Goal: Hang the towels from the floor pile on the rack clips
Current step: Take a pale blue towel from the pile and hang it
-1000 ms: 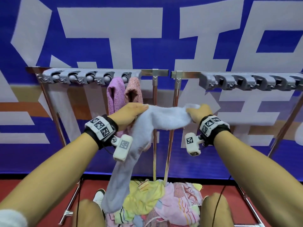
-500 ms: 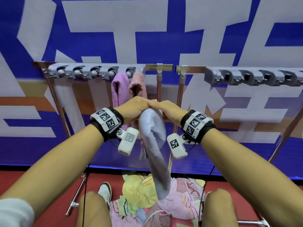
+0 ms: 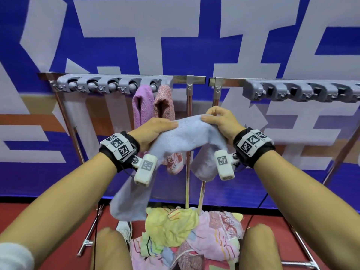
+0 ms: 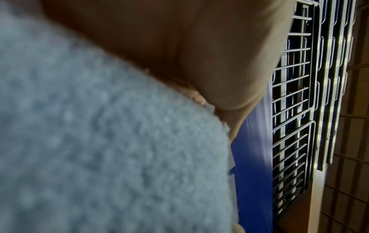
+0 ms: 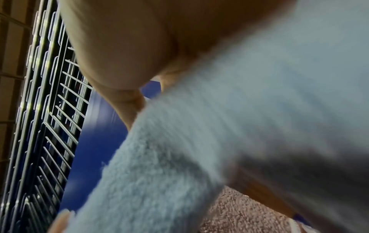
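A pale blue towel (image 3: 185, 137) stretches between both hands below the rack. My left hand (image 3: 155, 131) grips its left part, and a long tail hangs down from it. My right hand (image 3: 218, 121) pinches the right part, with a shorter end drooping under the wrist. The same blue towel (image 4: 109, 149) fills the left wrist view, and the towel (image 5: 219, 134) covers most of the right wrist view. A purple towel (image 3: 142, 106) and a pink towel (image 3: 163, 104) hang from the left grey clip row (image 3: 109, 85). The towel pile (image 3: 187, 234) lies on the floor.
A second grey clip row (image 3: 303, 91) sits on the right rack bar with nothing hanging from it. Metal rack posts (image 3: 188, 152) stand in the middle. My knees (image 3: 111, 248) flank the pile on a red floor. A blue and white banner is behind.
My hands met half a second ago with the towel folded between them. They have since moved apart, spreading the towel out, with the right hand holding it at a new spot.
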Demonstrator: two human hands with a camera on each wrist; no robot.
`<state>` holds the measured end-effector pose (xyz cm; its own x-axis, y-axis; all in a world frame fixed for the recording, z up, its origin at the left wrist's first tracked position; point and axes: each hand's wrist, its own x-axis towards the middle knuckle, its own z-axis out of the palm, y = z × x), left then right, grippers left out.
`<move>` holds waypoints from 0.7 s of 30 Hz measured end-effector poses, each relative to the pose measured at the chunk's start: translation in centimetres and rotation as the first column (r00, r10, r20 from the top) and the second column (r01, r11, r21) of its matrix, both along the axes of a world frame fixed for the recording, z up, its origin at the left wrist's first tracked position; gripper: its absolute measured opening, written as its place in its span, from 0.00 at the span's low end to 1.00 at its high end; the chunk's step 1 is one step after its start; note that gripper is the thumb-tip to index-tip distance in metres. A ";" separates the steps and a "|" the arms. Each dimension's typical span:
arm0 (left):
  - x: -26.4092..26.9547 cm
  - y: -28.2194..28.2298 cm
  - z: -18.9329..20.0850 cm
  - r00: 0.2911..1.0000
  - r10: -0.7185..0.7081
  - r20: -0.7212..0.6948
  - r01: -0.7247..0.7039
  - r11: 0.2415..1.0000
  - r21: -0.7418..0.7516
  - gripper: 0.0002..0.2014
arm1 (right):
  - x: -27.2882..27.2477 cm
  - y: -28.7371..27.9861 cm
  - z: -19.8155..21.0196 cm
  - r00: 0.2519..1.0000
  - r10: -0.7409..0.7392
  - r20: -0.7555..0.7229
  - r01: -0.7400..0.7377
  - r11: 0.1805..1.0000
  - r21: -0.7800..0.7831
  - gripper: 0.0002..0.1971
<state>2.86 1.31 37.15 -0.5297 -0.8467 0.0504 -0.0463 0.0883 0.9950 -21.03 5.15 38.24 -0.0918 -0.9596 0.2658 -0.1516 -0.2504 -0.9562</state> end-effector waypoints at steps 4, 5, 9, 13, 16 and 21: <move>-1.0 0.3 2.1 0.999 -0.030 -0.045 0.027 0.998 -0.056 0.13 | 1.3 -0.5 -0.5 0.998 0.044 -0.046 -0.039 0.995 0.094 0.09; -1.2 0.4 2.5 0.998 -0.043 -0.035 0.040 0.997 -0.071 0.19 | 1.9 -0.5 -0.3 0.996 0.085 -0.025 -0.082 0.990 0.112 0.09; -1.6 0.2 3.0 0.998 -0.069 -0.007 0.068 0.995 -0.072 0.29 | 5.2 -0.3 0.5 0.962 0.244 0.121 -0.264 0.945 0.192 0.21; -0.3 -0.3 2.9 0.997 -0.071 0.022 0.073 0.995 -0.062 0.10 | 7.8 -0.1 1.4 0.943 0.311 0.119 -0.332 0.908 0.254 0.31; 0.8 -0.5 2.5 0.999 -0.037 0.027 0.039 0.997 -0.070 0.09 | 8.9 -0.4 1.3 0.951 0.304 0.058 -0.309 0.917 0.254 0.26; 3.1 -1.1 1.8 0.999 0.037 0.004 -0.036 0.997 -0.070 0.15 | 9.9 -1.3 1.3 0.954 0.301 0.006 -0.296 0.933 0.206 0.04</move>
<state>5.97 0.17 38.96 -0.4991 -0.8599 0.1071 -0.0561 0.1553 0.9863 -11.10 3.84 39.58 0.2113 -0.9755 0.0617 -0.1241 -0.0894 -0.9882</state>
